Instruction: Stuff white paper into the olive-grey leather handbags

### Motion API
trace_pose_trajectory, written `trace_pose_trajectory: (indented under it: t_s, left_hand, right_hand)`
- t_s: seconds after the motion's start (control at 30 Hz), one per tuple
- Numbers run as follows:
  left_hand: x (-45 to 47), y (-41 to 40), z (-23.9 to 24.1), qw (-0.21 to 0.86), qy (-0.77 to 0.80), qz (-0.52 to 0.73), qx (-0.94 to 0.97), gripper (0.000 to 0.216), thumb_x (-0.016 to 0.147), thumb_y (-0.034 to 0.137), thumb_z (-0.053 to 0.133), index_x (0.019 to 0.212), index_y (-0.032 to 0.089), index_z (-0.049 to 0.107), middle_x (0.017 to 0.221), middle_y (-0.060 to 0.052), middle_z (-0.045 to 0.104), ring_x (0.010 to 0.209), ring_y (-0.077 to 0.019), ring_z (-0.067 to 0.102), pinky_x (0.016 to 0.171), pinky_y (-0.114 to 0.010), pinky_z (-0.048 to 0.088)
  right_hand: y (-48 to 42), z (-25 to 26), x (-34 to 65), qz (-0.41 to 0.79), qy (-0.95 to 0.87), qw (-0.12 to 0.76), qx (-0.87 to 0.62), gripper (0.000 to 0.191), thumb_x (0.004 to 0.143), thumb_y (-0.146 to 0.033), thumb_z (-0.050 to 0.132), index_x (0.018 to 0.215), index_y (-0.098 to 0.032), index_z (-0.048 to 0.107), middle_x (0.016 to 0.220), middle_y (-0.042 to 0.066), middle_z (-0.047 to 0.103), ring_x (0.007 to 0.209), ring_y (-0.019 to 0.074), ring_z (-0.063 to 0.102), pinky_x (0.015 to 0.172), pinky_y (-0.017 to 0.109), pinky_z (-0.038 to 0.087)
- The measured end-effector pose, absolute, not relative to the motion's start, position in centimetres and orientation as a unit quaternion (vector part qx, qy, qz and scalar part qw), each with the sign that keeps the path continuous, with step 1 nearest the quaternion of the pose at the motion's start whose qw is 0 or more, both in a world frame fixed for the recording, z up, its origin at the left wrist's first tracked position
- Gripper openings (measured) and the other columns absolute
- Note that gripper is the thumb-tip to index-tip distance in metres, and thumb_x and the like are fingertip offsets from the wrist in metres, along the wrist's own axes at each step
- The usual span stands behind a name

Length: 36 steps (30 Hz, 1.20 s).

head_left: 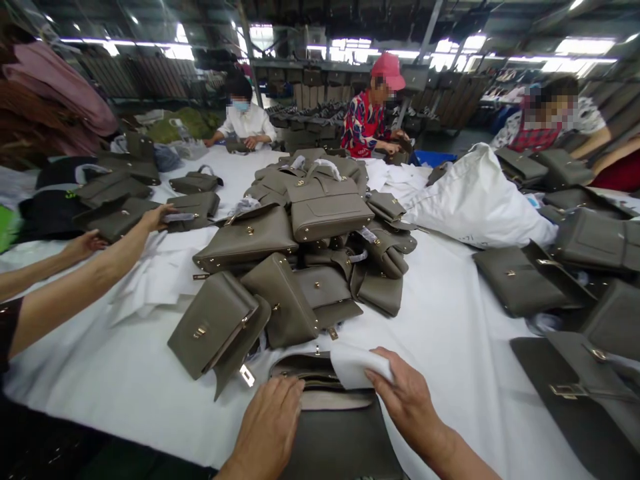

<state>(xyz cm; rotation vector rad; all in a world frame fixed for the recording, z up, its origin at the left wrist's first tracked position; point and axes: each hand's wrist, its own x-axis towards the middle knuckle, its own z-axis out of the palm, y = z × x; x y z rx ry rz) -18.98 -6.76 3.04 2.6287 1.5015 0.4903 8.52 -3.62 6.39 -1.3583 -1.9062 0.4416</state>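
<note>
In front of me lies an olive-grey handbag (345, 440) with its flap thrown back towards me and its mouth open. My left hand (270, 423) is closed on the left side of the opening, fingers together over the rim; its thumb is hidden. Between the thumb and fingers of my right hand (407, 393) is a folded white sheet (357, 367), partly over the right side of the bag's mouth. Just beyond, another olive-grey bag (215, 327) lies tilted with its flap hanging loose and a metal clasp plate (247, 375) at its end.
A heap of similar bags (330, 207) fills the middle of the white-covered table (445, 320). More bags (575, 387) lie at right, near a large white sack (485, 200). At left, a co-worker's arms (95, 273) reach over white sheets (160, 267). Several people work around the table.
</note>
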Motion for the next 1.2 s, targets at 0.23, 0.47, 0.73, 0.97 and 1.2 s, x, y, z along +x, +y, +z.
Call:
trace_pose_trajectory:
  t_s: [0.23, 0.47, 0.73, 0.97, 1.2]
  left_hand:
    - [-17.6, -6.5, 1.8, 0.077, 0.566, 0.055, 0.819, 0.035, 0.084, 0.001, 0.047, 0.106, 0.022, 0.064, 0.112, -0.007, 0.063, 0.099, -0.0274, 0.054, 0.083, -0.043, 0.051]
    - [-17.3, -5.3, 2.2, 0.083, 0.566, 0.055, 0.818, 0.032, 0.083, -0.001, 0.045, 0.085, 0.021, 0.067, 0.084, -0.005, 0.064, 0.083, -0.0262, 0.055, 0.070, -0.039, 0.046]
    - [-17.8, -4.0, 2.6, 0.149, 0.557, 0.052, 0.815, 0.046, 0.077, -0.006, 0.042, 0.102, 0.024, 0.066, 0.121, 0.000, 0.068, 0.119, -0.0331, 0.050, 0.088, -0.048, 0.042]
    - [-19.0, -4.1, 1.9, 0.219, 0.553, 0.075, 0.800, 0.051, 0.082, -0.001, 0.037, 0.119, 0.026, 0.059, 0.131, 0.001, 0.062, 0.126, -0.0296, 0.045, 0.099, -0.051, 0.037]
    - [-19.7, -4.5, 1.9, 0.199, 0.544, 0.124, 0.806, 0.036, 0.080, -0.001, 0.042, 0.093, 0.025, 0.063, 0.122, 0.005, 0.066, 0.116, -0.0259, 0.047, 0.092, -0.044, 0.038]
  right_hand:
    - [-3.6, 7.0, 6.5, 0.075, -0.722, 0.437, -0.531, 0.025, 0.089, -0.022, 0.057, 0.114, -0.019, 0.054, 0.094, 0.006, 0.067, 0.082, 0.0153, 0.065, 0.072, 0.026, 0.054]
    - [-4.6, 4.6, 4.1, 0.069, -0.830, 0.431, -0.347, 0.043, 0.083, -0.011, 0.048, 0.126, -0.014, 0.049, 0.100, 0.011, 0.071, 0.093, 0.0198, 0.067, 0.075, 0.032, 0.058]
    - [-5.2, 4.6, 6.1, 0.096, -0.902, 0.267, -0.325, 0.044, 0.078, -0.004, 0.037, 0.116, -0.013, 0.056, 0.103, 0.012, 0.071, 0.081, 0.0183, 0.064, 0.070, 0.031, 0.057]
    - [-4.0, 4.5, 5.1, 0.176, -0.914, 0.268, -0.250, 0.039, 0.082, -0.006, 0.039, 0.117, -0.013, 0.054, 0.110, 0.011, 0.068, 0.098, 0.0192, 0.062, 0.084, 0.033, 0.053]
    - [-3.3, 3.5, 4.0, 0.126, -0.894, 0.139, -0.408, 0.035, 0.072, -0.001, 0.042, 0.096, -0.019, 0.060, 0.086, 0.005, 0.068, 0.076, 0.0197, 0.060, 0.068, 0.031, 0.047]
